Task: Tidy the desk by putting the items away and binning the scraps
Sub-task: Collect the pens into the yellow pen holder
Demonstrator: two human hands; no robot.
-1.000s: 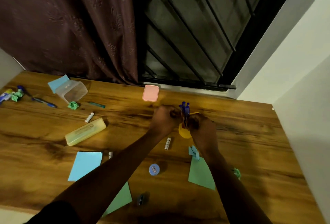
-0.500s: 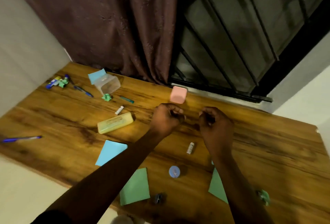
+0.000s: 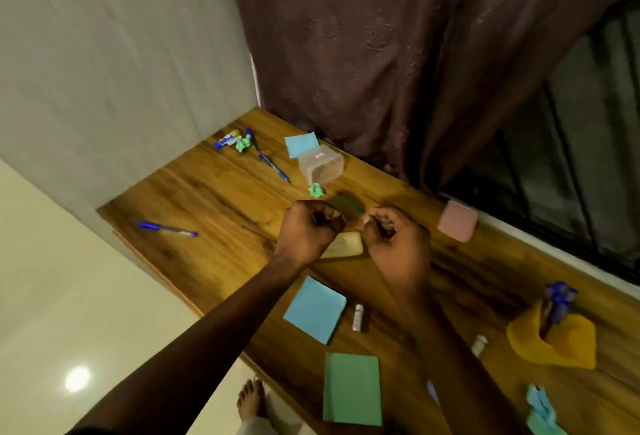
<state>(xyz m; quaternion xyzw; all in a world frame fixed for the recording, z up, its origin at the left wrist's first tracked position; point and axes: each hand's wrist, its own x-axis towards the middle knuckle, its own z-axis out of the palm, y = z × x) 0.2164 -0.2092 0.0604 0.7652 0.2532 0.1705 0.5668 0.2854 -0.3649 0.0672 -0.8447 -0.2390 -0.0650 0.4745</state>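
Desk (image 3: 221,199): you are facing it littered. Yellow pencil case (image 3: 344,244): lying just beneath and between your hands, long axis running left to right. Left hand (image 3: 308,230) and right hand (image 3: 398,244): you are holding both curled above it, roughly equally near; contents, if any, cannot be told.

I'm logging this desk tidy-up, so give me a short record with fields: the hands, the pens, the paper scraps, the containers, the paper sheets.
hands: left hand and right hand curled into loose fists above the desk; whether they hold anything cannot be told
pens: blue pen lying alone near the left edge; more pens standing in the yellow cup
scraps: crumpled green scrap beside the clear tub
containers: clear tub on its side; pink lid by the window
sheets: blue sheet, green sheet
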